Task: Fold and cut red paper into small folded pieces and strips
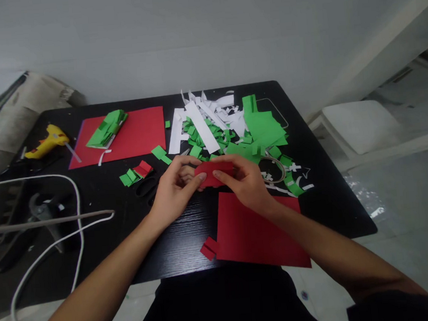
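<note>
Between both hands is a small piece of red paper (211, 174), held just above the black table. My left hand (177, 186) pinches its left end with the thumb on top. My right hand (246, 180) grips the right end, thumb also across the front. Below my right wrist lies a larger red sheet (259, 231), with a small folded red piece (208, 248) at its left edge. Black-handled scissors (147, 187) rest beside my left hand, partly hidden by it. Small folded green pieces (129, 177) and a folded red one lie farther left.
White paper strips (201, 126) and green scraps (267, 128) are heaped at the back. A tape roll (274, 169) lies right of my hands. A yellow glue gun (49, 141), pliers (44, 210) and a white cable (78, 207) occupy the left. A white stool (360, 122) stands at right.
</note>
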Action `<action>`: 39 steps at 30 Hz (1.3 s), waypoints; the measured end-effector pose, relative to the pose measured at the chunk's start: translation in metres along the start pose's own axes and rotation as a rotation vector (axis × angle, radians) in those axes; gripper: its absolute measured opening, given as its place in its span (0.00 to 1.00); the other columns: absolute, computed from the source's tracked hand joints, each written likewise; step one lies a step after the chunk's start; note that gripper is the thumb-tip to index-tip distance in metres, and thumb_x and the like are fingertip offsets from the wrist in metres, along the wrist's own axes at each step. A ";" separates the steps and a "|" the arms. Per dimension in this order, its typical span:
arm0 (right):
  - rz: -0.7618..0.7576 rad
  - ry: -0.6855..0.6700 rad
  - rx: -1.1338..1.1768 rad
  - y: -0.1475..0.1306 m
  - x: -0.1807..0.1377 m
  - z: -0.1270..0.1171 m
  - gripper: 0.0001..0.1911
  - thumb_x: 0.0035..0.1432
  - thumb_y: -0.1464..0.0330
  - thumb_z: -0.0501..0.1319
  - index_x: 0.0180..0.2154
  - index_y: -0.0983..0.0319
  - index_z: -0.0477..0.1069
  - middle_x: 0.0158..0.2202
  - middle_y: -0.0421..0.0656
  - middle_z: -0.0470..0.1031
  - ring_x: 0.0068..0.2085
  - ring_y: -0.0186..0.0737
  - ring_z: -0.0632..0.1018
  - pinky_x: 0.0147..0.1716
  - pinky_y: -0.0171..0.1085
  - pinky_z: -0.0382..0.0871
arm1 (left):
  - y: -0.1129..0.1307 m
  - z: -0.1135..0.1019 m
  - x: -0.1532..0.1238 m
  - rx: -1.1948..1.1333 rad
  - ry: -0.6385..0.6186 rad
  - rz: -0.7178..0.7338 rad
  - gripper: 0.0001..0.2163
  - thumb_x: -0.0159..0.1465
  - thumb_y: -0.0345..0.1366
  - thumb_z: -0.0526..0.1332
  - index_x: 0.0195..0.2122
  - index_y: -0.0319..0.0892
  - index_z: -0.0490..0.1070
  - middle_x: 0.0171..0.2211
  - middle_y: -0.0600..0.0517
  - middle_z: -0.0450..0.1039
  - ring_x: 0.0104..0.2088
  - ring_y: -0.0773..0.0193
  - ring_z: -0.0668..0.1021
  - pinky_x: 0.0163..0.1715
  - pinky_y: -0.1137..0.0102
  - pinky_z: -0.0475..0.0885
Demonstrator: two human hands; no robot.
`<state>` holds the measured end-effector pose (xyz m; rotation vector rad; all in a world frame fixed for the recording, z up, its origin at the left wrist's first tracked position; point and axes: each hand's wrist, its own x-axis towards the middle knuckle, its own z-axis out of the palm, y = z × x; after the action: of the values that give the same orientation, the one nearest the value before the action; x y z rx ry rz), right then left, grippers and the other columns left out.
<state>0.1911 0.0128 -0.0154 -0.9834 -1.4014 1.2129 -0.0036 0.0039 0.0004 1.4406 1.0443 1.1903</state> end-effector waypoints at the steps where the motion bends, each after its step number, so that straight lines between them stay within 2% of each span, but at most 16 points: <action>1: 0.004 -0.003 0.002 0.001 0.000 0.000 0.14 0.63 0.62 0.70 0.51 0.52 0.79 0.51 0.42 0.82 0.50 0.45 0.83 0.53 0.48 0.81 | 0.000 0.000 0.000 -0.011 -0.001 -0.006 0.12 0.66 0.34 0.69 0.48 0.45 0.70 0.25 0.59 0.72 0.25 0.68 0.78 0.28 0.72 0.72; 4: 0.016 -0.005 0.023 0.001 0.000 0.000 0.17 0.62 0.62 0.71 0.53 0.52 0.79 0.52 0.43 0.82 0.50 0.46 0.84 0.50 0.47 0.82 | -0.001 -0.001 0.000 -0.015 -0.005 -0.016 0.13 0.66 0.34 0.69 0.50 0.44 0.69 0.25 0.59 0.72 0.25 0.69 0.78 0.28 0.73 0.72; 12: 0.005 0.018 0.016 0.001 -0.001 0.001 0.12 0.62 0.62 0.71 0.48 0.52 0.81 0.48 0.42 0.83 0.48 0.44 0.84 0.44 0.43 0.83 | -0.002 -0.001 -0.001 0.032 0.012 0.016 0.10 0.66 0.34 0.69 0.45 0.45 0.71 0.26 0.58 0.73 0.25 0.69 0.78 0.28 0.72 0.76; 18: -0.003 0.035 0.002 -0.001 -0.002 0.002 0.09 0.62 0.63 0.71 0.44 0.54 0.80 0.47 0.42 0.83 0.46 0.43 0.84 0.40 0.41 0.83 | -0.002 0.001 -0.001 -0.045 -0.008 -0.036 0.09 0.65 0.35 0.70 0.41 0.45 0.69 0.26 0.58 0.71 0.26 0.69 0.77 0.28 0.73 0.79; 25: -0.029 -0.019 0.015 -0.007 -0.001 0.002 0.02 0.62 0.66 0.70 0.38 0.56 0.80 0.47 0.42 0.83 0.48 0.43 0.83 0.44 0.41 0.82 | -0.002 -0.003 -0.001 -0.060 -0.070 -0.057 0.05 0.69 0.35 0.66 0.44 0.44 0.72 0.28 0.55 0.74 0.26 0.68 0.79 0.30 0.72 0.79; 27: -0.006 -0.016 0.027 -0.007 -0.001 0.002 0.04 0.62 0.66 0.70 0.39 0.55 0.80 0.46 0.42 0.83 0.47 0.43 0.83 0.44 0.42 0.83 | 0.000 -0.003 -0.001 -0.048 -0.058 -0.035 0.04 0.69 0.35 0.66 0.43 0.44 0.73 0.29 0.55 0.74 0.26 0.68 0.78 0.29 0.72 0.79; 32: 0.079 -0.009 0.123 -0.007 0.001 0.002 0.12 0.58 0.62 0.73 0.45 0.54 0.79 0.40 0.40 0.83 0.36 0.41 0.84 0.35 0.42 0.85 | 0.005 -0.004 0.000 -0.041 -0.028 -0.034 0.04 0.66 0.36 0.68 0.38 0.43 0.75 0.29 0.55 0.75 0.26 0.67 0.79 0.26 0.72 0.79; 37: 0.056 0.010 0.057 -0.007 0.003 0.000 0.05 0.59 0.62 0.72 0.37 0.55 0.82 0.38 0.40 0.83 0.39 0.41 0.83 0.40 0.43 0.85 | 0.007 -0.006 0.001 -0.068 -0.043 -0.078 0.06 0.68 0.38 0.66 0.41 0.43 0.75 0.27 0.54 0.78 0.24 0.65 0.81 0.27 0.70 0.79; 39: 0.074 0.013 0.065 -0.009 0.004 0.000 0.04 0.59 0.63 0.72 0.37 0.55 0.82 0.38 0.40 0.83 0.39 0.41 0.83 0.40 0.43 0.85 | 0.007 -0.007 0.001 -0.077 -0.035 -0.090 0.06 0.68 0.38 0.66 0.42 0.43 0.74 0.26 0.55 0.78 0.24 0.64 0.81 0.27 0.70 0.78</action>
<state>0.1909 0.0154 -0.0061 -1.0035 -1.3168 1.2960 -0.0098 0.0044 0.0076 1.3369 1.0177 1.1254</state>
